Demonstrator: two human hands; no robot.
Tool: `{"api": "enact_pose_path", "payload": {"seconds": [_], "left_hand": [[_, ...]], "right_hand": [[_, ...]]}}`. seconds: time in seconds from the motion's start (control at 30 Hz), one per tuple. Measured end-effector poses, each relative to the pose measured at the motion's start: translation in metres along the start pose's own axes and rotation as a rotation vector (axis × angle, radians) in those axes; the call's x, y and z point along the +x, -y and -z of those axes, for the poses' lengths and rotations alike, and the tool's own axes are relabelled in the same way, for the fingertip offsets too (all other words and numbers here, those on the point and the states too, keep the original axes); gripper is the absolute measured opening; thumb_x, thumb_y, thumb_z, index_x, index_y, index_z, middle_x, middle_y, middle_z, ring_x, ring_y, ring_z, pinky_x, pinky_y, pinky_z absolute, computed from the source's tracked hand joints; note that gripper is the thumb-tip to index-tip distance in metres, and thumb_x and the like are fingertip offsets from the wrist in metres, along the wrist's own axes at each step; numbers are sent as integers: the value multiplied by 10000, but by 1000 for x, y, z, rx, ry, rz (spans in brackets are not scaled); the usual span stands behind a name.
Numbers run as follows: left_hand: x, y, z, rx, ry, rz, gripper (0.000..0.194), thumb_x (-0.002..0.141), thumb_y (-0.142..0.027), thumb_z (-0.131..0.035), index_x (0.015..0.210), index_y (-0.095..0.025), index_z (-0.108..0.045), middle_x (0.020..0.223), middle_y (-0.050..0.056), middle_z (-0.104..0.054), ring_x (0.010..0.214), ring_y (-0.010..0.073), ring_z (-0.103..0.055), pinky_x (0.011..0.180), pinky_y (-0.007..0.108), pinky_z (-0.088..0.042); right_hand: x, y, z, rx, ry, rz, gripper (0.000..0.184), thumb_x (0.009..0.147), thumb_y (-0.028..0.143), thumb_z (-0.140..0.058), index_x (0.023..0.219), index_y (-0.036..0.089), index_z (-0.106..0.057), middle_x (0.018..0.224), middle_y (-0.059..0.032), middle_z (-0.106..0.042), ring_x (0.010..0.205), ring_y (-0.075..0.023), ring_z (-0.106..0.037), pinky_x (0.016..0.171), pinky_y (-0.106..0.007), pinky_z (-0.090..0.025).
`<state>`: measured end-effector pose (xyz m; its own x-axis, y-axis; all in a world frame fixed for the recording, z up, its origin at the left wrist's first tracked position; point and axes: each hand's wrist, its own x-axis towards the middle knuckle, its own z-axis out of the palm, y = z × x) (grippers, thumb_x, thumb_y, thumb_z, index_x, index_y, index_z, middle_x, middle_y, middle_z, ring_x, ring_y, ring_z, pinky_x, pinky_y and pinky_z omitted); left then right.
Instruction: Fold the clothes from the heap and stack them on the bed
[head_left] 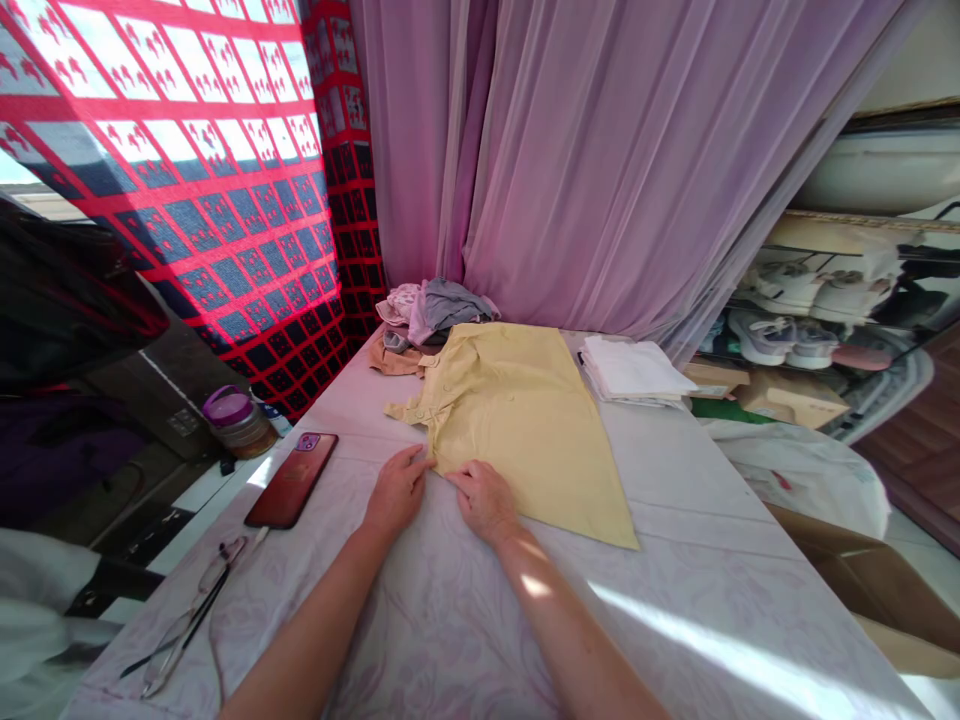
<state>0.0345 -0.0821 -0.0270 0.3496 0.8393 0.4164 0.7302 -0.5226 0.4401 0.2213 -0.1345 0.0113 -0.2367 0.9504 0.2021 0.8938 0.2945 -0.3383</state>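
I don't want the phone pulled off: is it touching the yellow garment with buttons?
Apart. The head view shows bare tablecloth between the red smartphone and the yellow garment.

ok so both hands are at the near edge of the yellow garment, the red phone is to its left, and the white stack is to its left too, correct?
Not quite: the head view shows the white stack to the right of the yellow garment. Rest holds: left hand and right hand at its near edge, red phone to its left.
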Motion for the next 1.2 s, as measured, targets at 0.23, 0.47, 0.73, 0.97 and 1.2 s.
{"api": "enact_pose_path", "payload": {"seconds": [0.23, 0.47, 0.73, 0.97, 1.2], "left_hand": [[15, -19, 6, -7, 0, 175, 174, 824, -230, -586, 910, -227, -737, 1106, 73, -666, 1049, 229, -592, 969, 419, -454], [27, -35, 13, 77, 81, 334, 102, 783, -266, -663, 867, -240, -715, 1074, 49, -659, 1035, 245, -562, 905, 399, -420], [26, -31, 12, 78, 98, 351, 143, 830, -223, -598, 893, -271, -718, 1098, 13, -667, 1055, 216, -559, 907, 361, -413], [25, -32, 9, 88, 75, 356, 213, 852, -177, -530, 898, -272, -715, 1119, 15, -666, 1069, 226, -555, 910, 384, -418], [23, -31, 8, 93, 81, 343, 230, 864, -175, -497, 911, -268, -702, 1135, 24, -656, 1086, 234, -548, 927, 400, -412]], "right_hand": [[-2, -3, 1, 4, 12, 10, 371, 838, 104, -511, 1079, 305, -708, 944, -26, -617, 910, -168, -534, 811, -249, -411], [2, -2, 1, -112, 61, 56, 368, 893, 160, -487, 1157, 339, -669, 904, -34, -587, 839, -173, -526, 723, -260, -385], [-9, -10, 4, -89, 82, 62, 330, 890, 170, -501, 1119, 315, -689, 941, -41, -608, 886, -179, -527, 737, -269, -386], [-24, -20, 10, -26, 49, 36, 351, 818, 108, -524, 1060, 277, -714, 923, -38, -618, 898, -178, -525, 786, -270, -407], [-40, -30, 12, 62, -24, -42, 381, 778, 67, -516, 993, 287, -741, 887, -35, -631, 884, -173, -540, 789, -269, -423]]}}
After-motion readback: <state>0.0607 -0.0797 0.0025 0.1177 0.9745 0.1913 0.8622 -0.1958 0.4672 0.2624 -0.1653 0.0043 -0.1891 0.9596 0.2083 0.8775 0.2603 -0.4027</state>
